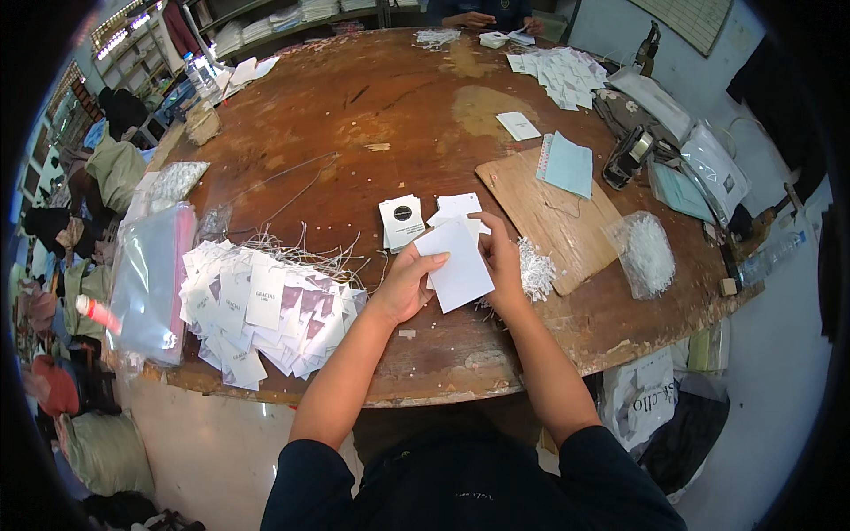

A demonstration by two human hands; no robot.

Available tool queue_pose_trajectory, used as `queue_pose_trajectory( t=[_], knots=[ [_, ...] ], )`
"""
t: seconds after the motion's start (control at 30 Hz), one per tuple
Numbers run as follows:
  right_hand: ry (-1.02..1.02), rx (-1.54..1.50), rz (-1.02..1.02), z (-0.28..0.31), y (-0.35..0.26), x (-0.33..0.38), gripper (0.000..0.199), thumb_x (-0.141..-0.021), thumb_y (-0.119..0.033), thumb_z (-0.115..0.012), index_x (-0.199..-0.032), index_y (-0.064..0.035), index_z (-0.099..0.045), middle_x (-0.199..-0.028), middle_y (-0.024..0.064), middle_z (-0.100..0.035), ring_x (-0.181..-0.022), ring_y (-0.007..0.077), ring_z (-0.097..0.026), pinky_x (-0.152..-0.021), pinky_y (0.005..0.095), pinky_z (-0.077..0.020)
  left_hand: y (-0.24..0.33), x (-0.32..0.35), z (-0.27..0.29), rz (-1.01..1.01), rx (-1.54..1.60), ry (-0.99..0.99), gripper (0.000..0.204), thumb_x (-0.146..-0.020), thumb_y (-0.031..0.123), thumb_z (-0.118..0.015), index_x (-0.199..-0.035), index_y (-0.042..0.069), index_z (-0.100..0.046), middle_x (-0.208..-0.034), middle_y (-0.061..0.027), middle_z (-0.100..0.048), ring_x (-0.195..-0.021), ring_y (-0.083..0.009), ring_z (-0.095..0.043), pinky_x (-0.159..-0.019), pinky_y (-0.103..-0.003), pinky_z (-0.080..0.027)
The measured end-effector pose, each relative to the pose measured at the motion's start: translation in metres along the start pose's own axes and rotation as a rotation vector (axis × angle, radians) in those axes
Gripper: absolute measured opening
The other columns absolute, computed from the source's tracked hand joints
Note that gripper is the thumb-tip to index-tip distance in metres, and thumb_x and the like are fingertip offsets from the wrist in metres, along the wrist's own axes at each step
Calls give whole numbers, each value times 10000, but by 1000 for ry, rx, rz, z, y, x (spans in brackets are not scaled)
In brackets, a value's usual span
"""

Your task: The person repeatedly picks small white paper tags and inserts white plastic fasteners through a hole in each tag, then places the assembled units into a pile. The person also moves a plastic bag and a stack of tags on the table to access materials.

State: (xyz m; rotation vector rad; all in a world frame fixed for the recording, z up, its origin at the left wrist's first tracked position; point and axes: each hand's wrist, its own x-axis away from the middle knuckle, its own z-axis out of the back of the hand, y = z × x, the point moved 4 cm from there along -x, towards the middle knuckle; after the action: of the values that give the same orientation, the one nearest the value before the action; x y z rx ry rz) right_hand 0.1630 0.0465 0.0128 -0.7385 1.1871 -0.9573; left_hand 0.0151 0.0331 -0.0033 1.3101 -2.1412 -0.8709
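Observation:
I hold a blank white card point(459, 265) between both hands above the near edge of a worn brown table point(390, 115). My left hand point(409, 285) grips its left edge with thumb on top. My right hand point(503, 258) pinches its right side. Just beyond lie a small stack of cards with a black round mark point(401, 219) and a few plain white cards point(460, 207). A clump of white strings point(537, 268) lies right of my right hand.
A big heap of printed tags with strings point(266, 310) lies to the left, beside clear plastic bags point(150, 274). A wooden board point(549, 212) with a light blue pad point(568, 165), a bag of white strings point(649, 254) and a tape dispenser point(629, 156) sit right. Another person's hands point(469, 19) rest at the far edge.

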Motion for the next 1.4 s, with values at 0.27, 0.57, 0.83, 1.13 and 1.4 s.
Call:
queue_pose_trajectory(
  t=[0.27,0.57,0.83,1.13,1.4],
  knots=[
    [200,-144,-11,8,4,-2,264,-955,21,-509,-1208,-49,-477,-897,118,-631,-706,144,-571,-637,295,-468,-2,-1,-3,5,28,-17,450,-901,93,-570,-1332,3,-477,-1194,-89,-622,-1082,-173,-637,-932,-356,-546],
    [72,116,106,9,-11,-5,512,-764,122,-607,-1235,-59,-517,-999,136,-527,-633,211,-538,-587,308,-437,-9,-2,-5,33,116,-59,458,-911,93,-575,-1341,-11,-457,-1208,-100,-616,-1082,-184,-640,-943,-358,-542],
    [-201,259,-78,28,7,-13,189,-920,-169,-636,-920,20,-626,-660,86,-557,-644,187,-560,-593,326,-434,2,-5,6,-144,177,33,415,-924,70,-564,-1317,-23,-468,-1208,-115,-615,-1100,-198,-633,-958,-358,-537],
    [-7,-222,-455,61,24,-16,285,-979,-275,-597,-793,-58,-580,-701,-36,-538,-640,99,-496,-577,272,-424,17,-4,14,-224,90,91,381,-939,81,-572,-1298,-16,-486,-1186,-100,-629,-1060,-170,-646,-906,-317,-557],
    [9,-975,-274,67,14,-22,248,-990,-259,-561,-818,-81,-542,-775,32,-538,-638,133,-488,-608,309,-430,13,-5,8,-240,-55,124,376,-932,81,-605,-1290,7,-515,-1169,-74,-641,-1052,-152,-643,-876,-312,-554]
  ],
)
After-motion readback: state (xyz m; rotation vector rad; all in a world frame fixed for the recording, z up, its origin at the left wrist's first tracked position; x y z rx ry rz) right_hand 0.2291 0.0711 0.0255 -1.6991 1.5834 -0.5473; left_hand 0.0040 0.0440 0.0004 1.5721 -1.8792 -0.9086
